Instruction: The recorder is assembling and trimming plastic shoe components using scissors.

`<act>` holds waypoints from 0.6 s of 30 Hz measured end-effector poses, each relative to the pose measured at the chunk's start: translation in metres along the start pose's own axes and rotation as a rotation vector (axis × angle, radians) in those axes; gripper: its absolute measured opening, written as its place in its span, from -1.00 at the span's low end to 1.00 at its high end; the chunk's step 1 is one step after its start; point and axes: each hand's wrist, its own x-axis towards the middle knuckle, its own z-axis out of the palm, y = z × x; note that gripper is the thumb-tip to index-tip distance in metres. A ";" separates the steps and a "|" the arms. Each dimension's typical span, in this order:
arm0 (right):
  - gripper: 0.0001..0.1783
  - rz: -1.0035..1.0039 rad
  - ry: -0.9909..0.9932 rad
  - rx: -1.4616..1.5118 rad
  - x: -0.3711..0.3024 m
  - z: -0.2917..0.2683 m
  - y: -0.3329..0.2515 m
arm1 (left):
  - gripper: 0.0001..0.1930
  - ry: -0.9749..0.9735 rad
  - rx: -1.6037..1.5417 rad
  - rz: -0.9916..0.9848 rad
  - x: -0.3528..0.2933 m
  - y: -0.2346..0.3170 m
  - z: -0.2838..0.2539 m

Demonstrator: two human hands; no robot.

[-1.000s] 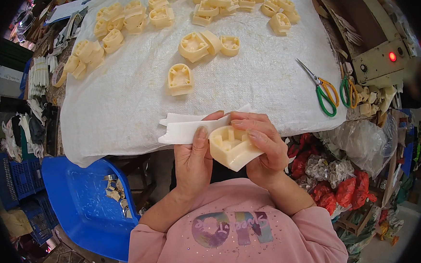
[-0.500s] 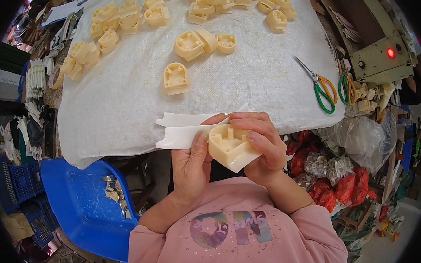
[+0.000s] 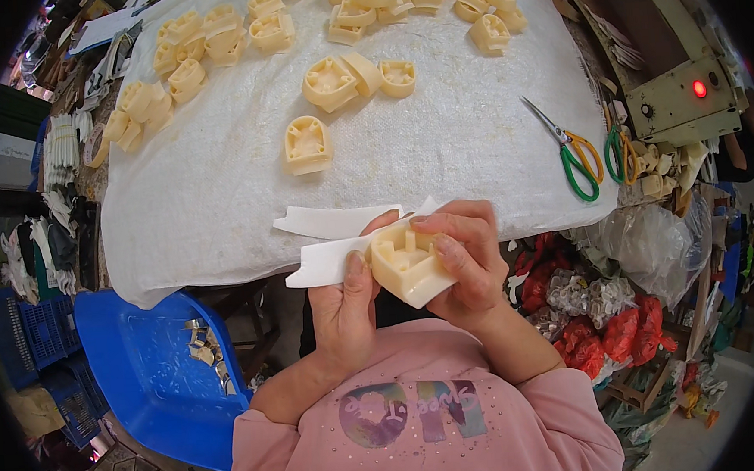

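My right hand (image 3: 467,260) is closed round a cream, hollow, moulded plastic piece (image 3: 412,276) with rounded walls and small posts inside. My left hand (image 3: 345,313) pinches a white strip (image 3: 323,263) between thumb and fingers. One end of the strip sticks out to the left; the rest runs behind the cream piece, along its outer wall. Left fingertips and thumb touch the piece's left side. Just beyond the hands, a second white strip (image 3: 335,221) lies at the near edge of the table. A single cream piece (image 3: 307,149) sits farther off.
A white woven sheet (image 3: 227,184) covers the table, with several cream pieces (image 3: 330,81) grouped at the back. Green-and-yellow scissors (image 3: 574,156) lie to the right, near a machine box with a red light (image 3: 700,89). A blue tub (image 3: 135,380) with scraps stands lower left; red bags (image 3: 618,337) lie lower right.
The held strip's free end has dropped toward me and parted from the strip on the table. The cream piece has tilted slightly in my right hand. Both hands keep their grip.
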 end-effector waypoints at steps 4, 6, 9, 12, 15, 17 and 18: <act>-0.51 -0.025 -0.094 -0.198 0.003 -0.012 0.005 | -0.51 -0.020 0.130 0.009 0.003 -0.003 -0.003; -0.53 -0.006 -0.115 -0.221 0.004 -0.014 0.008 | -0.51 -0.058 0.171 0.000 0.008 0.001 -0.005; -0.54 -0.020 -0.128 -0.177 0.010 -0.016 0.005 | -0.52 -0.083 0.213 -0.028 0.010 0.005 -0.019; -0.55 0.000 -0.064 -0.181 0.015 -0.015 0.000 | -0.56 -0.037 0.244 -0.007 0.009 0.006 -0.021; -0.59 -0.064 -0.239 -0.268 0.018 -0.022 -0.005 | -0.63 0.032 0.302 0.077 0.007 0.009 -0.022; -0.62 -0.011 -0.323 -0.371 0.020 -0.025 -0.012 | -0.68 0.105 0.294 0.067 0.007 0.011 -0.024; -0.62 -0.011 -0.324 -0.367 0.021 -0.025 -0.013 | -0.68 0.109 0.296 0.067 0.006 0.011 -0.024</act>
